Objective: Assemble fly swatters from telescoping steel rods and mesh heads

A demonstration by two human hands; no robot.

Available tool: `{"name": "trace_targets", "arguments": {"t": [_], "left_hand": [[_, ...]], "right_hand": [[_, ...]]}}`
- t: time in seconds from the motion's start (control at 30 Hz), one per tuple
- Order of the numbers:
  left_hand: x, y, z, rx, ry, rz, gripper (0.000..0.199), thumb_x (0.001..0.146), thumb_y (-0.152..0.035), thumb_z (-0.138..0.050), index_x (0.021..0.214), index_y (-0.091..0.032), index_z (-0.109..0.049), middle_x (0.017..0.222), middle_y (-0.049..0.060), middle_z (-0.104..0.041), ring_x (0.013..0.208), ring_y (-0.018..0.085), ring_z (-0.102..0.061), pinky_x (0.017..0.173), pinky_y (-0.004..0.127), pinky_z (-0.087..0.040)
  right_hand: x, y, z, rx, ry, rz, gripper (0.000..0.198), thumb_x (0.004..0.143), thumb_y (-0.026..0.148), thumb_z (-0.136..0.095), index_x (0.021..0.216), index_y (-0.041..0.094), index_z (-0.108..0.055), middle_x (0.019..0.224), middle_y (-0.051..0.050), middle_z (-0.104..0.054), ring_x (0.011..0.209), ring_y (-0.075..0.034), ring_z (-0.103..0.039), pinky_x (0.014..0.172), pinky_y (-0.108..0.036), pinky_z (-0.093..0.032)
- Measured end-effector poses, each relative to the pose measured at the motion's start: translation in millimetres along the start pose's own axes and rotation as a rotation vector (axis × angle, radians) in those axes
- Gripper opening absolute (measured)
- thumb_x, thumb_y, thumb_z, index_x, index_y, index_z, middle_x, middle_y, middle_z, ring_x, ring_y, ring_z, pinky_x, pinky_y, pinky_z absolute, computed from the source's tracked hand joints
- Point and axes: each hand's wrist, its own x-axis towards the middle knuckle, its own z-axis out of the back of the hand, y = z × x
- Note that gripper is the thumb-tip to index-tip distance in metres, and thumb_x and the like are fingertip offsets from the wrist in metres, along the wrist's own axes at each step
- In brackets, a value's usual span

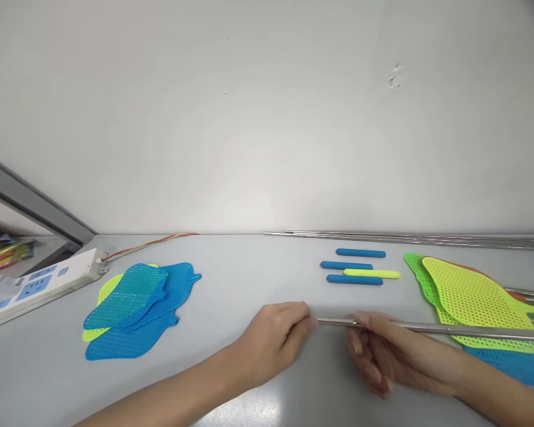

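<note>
A thin silvery metal rod (431, 327) lies level across the front of the table and runs off to the right. My left hand (278, 337) is closed in a pinch on its left end, and the fingers hide the tip. A little to the right, my right hand (396, 353) grips the same rod between thumb and forefinger, its other fingers curled loosely below. Just beyond the hands are several blue grips (355, 280) and one yellow grip (371, 274). Yellow fly swatter heads (476, 296) lie beyond the right forearm, over a green one (420, 276).
Blue fly swatter heads (133, 344) are piled at the left, with yellow-green ones partly under them. A white power strip (71, 274) with a colored cable stands at the far left. Several thin metal rods (409, 239) lie along the wall (267, 118) at the back.
</note>
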Motion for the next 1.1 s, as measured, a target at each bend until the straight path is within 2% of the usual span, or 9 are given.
{"name": "trace_targets", "arguments": {"t": [0.2, 0.4, 0.5, 0.6, 0.73, 0.87, 1.0, 1.1], "left_hand": [[4, -1, 3, -0.056, 0.013, 0.048, 0.031, 0.087, -0.029, -0.027, 0.060, -0.017, -0.036, 0.051, -0.005, -0.034, 0.047, 0.007, -0.033, 0.047, 0.020, -0.028], [5, -2, 5, -0.174, -0.002, 0.069, 0.018, 0.084, -0.031, -0.035, 0.075, -0.019, -0.045, 0.055, -0.006, -0.037, 0.049, 0.007, -0.034, 0.048, 0.019, -0.029], [6, 0, 4, -0.254, -0.064, 0.129, 0.014, 0.081, -0.033, -0.040, 0.080, -0.019, -0.043, 0.055, -0.006, -0.037, 0.047, 0.007, -0.032, 0.045, 0.019, -0.028], [7, 3, 3, -0.254, -0.157, 0.160, 0.016, 0.079, -0.034, -0.045, 0.076, -0.018, -0.044, 0.057, -0.005, -0.037, 0.049, 0.007, -0.033, 0.045, 0.019, -0.029], [5, 4, 3, -0.132, -0.222, 0.067, 0.018, 0.082, -0.030, -0.043, 0.070, -0.017, -0.048, 0.060, -0.003, -0.037, 0.053, 0.007, -0.035, 0.048, 0.019, -0.030], [-1, 2, 1, 0.089, -0.219, -0.108, 0.023, 0.084, -0.024, -0.036, 0.065, -0.016, -0.046, 0.060, -0.001, -0.038, 0.054, 0.009, -0.036, 0.050, 0.021, -0.031], [-4, 4, 0, 0.314, -0.223, -0.250, 0.023, 0.083, -0.020, -0.034, 0.062, -0.016, -0.041, 0.057, 0.000, -0.039, 0.053, 0.011, -0.034, 0.049, 0.023, -0.029], [-5, 7, 1, 0.313, -0.187, -0.269, 0.021, 0.083, -0.019, -0.033, 0.063, -0.017, -0.038, 0.057, -0.001, -0.038, 0.050, 0.011, -0.032, 0.046, 0.023, -0.027]], "right_hand": [[3, 4, -4, -0.008, -0.085, -0.041, 0.051, 0.082, 0.049, -0.022, 0.070, 0.011, -0.055, 0.059, -0.006, -0.054, 0.050, -0.012, -0.050, 0.052, -0.025, -0.037], [3, 4, -7, -0.042, -0.187, 0.068, 0.045, 0.084, 0.040, -0.026, 0.065, 0.011, -0.056, 0.059, -0.005, -0.052, 0.051, -0.011, -0.047, 0.053, -0.025, -0.037], [2, 2, -9, -0.079, -0.225, 0.143, 0.043, 0.084, 0.037, -0.029, 0.064, 0.011, -0.057, 0.060, -0.004, -0.051, 0.052, -0.012, -0.047, 0.052, -0.025, -0.037], [2, 1, -10, -0.086, -0.246, 0.202, 0.042, 0.084, 0.034, -0.030, 0.062, 0.011, -0.057, 0.061, -0.004, -0.050, 0.053, -0.012, -0.048, 0.051, -0.025, -0.037], [2, 1, -10, -0.063, -0.251, 0.211, 0.044, 0.084, 0.033, -0.028, 0.060, 0.011, -0.057, 0.059, -0.004, -0.050, 0.053, -0.013, -0.048, 0.051, -0.025, -0.037], [2, -1, -10, -0.093, -0.254, 0.225, 0.046, 0.084, 0.035, -0.027, 0.058, 0.011, -0.057, 0.058, -0.005, -0.050, 0.053, -0.013, -0.049, 0.051, -0.026, -0.038], [2, -7, -9, -0.218, -0.199, 0.267, 0.048, 0.083, 0.041, -0.028, 0.059, 0.011, -0.056, 0.059, -0.006, -0.051, 0.055, -0.014, -0.049, 0.050, -0.026, -0.037], [0, -10, -7, -0.373, -0.117, 0.237, 0.049, 0.083, 0.047, -0.025, 0.063, 0.012, -0.054, 0.057, -0.004, -0.051, 0.048, -0.011, -0.046, 0.047, -0.024, -0.036]]}}
